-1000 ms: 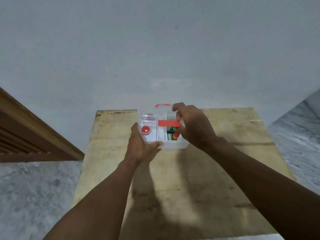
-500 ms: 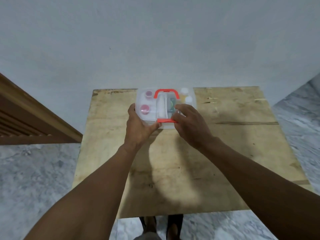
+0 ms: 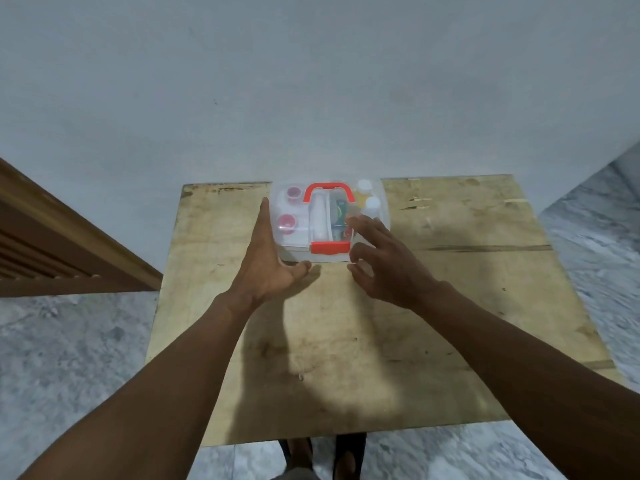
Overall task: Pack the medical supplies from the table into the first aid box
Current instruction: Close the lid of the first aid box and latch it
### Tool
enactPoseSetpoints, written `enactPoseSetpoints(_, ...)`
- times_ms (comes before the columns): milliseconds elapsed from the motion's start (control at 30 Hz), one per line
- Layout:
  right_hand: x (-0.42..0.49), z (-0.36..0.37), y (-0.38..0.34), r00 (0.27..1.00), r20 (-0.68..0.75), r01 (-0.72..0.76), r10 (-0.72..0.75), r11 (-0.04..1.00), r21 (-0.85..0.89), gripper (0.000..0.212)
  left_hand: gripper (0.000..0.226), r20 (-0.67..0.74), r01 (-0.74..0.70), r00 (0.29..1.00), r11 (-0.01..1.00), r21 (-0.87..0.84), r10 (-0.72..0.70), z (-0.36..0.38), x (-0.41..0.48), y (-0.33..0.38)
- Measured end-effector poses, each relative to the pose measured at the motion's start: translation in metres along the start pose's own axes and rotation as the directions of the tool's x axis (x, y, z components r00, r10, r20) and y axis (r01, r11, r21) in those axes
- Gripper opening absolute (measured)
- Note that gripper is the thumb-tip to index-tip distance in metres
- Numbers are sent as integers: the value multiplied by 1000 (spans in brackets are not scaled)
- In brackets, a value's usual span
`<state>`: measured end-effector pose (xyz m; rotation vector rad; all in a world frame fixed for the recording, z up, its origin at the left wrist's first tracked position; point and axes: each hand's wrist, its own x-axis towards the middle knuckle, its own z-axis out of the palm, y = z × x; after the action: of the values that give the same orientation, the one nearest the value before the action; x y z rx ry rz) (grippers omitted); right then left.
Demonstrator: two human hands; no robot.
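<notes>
A clear plastic first aid box with a red handle and a red front latch stands at the far middle of the wooden table, its lid down. Through the lid I see red-capped pots on the left, white-capped bottles on the right and a green item in the middle. My left hand lies flat and open beside the box's left side, thumb under its front edge. My right hand hovers at the box's front right corner, fingers spread, holding nothing.
The table stands against a pale grey wall. A brown wooden frame runs at the left. Grey marble floor lies around the table, and feet show below its near edge.
The lid went from raised to down on the box. Both hands have since come off the box and opened, the right one drawing back from the latch.
</notes>
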<state>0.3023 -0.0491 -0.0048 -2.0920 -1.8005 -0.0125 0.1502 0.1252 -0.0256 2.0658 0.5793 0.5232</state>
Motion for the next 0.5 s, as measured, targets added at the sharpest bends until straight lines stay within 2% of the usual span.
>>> enactPoseSetpoints(100,2,0,0,989,-118,-86,89,996,28,34,107,-34,29,999,1000,4,-29,3,0,0)
enactPoseSetpoints(167,2,5,4,948,-191,-256,253,967,11,56,109,-64,68,996,998,15,-67,6,-2,1)
enactPoseSetpoints(267,2,11,12,869,-165,-451,467,883,129,89,106,-88,87,992,996,3,-87,9,-4,1)
enactPoseSetpoints(367,2,12,16,865,-61,-467,498,844,265,103,116,-111,116,987,993,18,-114,13,-6,-2)
enactPoseSetpoints(500,3,14,20,859,-64,-467,507,829,307,118,126,-142,139,981,990,31,-133,20,-10,-5)
